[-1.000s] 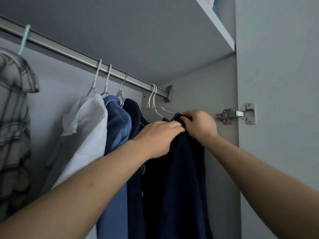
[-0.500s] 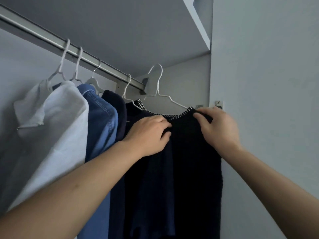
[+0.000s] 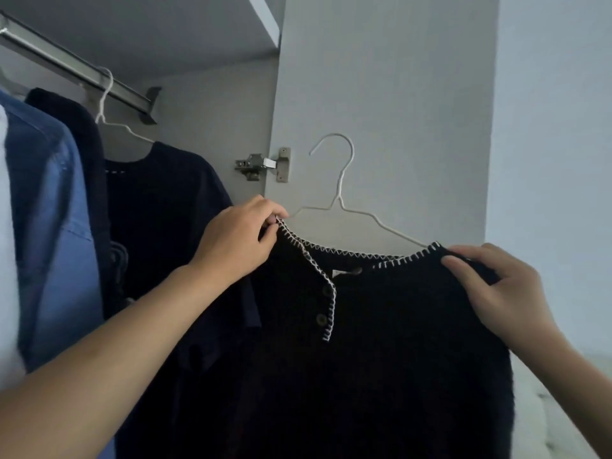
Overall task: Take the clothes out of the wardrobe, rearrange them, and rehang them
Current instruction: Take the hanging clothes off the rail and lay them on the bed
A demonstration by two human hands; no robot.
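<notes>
Wardrobe rail [image 3: 76,66] sits at ten o'clock, and the hanger [image 3: 341,200] is now off it. Left hand [image 3: 236,241] and right hand [image 3: 496,286] pinch the dark cardigan [image 3: 381,359] shoulders at three o'clock; removal looks done.

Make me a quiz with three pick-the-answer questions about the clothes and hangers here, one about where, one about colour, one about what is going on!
1. Where is the hook of the white wire hanger that carries the dark navy knitted cardigan with white stitched edging?
A. On the metal wardrobe rail
B. In the air, off the rail
C. On the door hinge

2. What colour is the shirt at the far left edge, beside the dark clothes?
A. Blue
B. Red
C. Yellow

3. What are the two hands doing?
A. Both hanging free
B. One holds the rail
C. Each grips a shoulder of the cardigan

Answers:
1 B: the hook stands free before the grey door, clear of the metal wardrobe rail.
2 A: the blue denim shirt.
3 C: the left hand and right hand pinch opposite shoulders.
</notes>
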